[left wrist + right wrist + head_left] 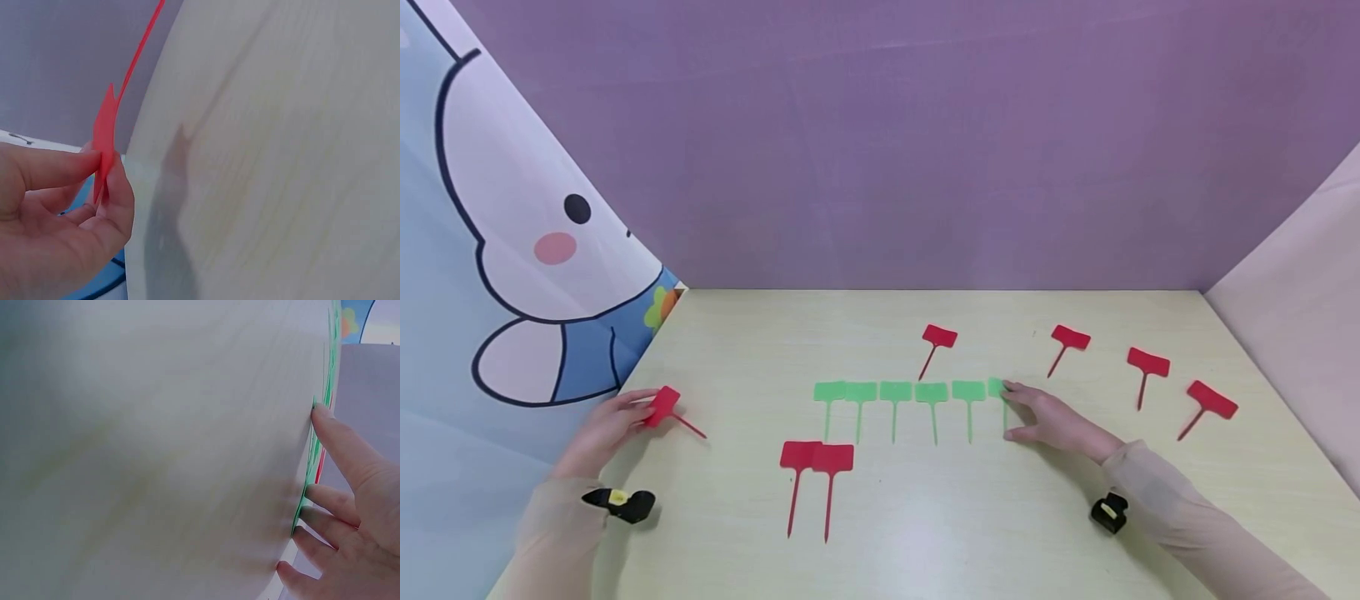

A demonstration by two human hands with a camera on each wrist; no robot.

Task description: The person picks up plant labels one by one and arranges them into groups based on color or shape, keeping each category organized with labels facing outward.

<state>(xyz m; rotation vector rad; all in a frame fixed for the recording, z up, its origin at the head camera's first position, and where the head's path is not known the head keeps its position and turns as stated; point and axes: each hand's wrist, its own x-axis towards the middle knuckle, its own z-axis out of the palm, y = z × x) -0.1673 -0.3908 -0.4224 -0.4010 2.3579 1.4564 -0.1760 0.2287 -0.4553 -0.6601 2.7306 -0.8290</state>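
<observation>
My left hand (613, 425) pinches a red plant tag (662, 406) by its head at the table's left edge; its stake points right. In the left wrist view, thumb and fingers (115, 187) clamp the red tag (105, 134) edge-on. My right hand (1048, 417) lies with straight fingers on the rightmost green tag (997, 387), the end of a row of several green tags (895, 392) at mid-table. The right wrist view shows a fingertip (322, 412) pressing the green tag (310, 456) flat.
Two red tags (816, 458) lie side by side in front of the green row. More red tags lie behind and to the right (938, 337) (1070, 337) (1147, 362) (1212, 400). Walls close in on the left, back and right of the pale wooden table (925, 517).
</observation>
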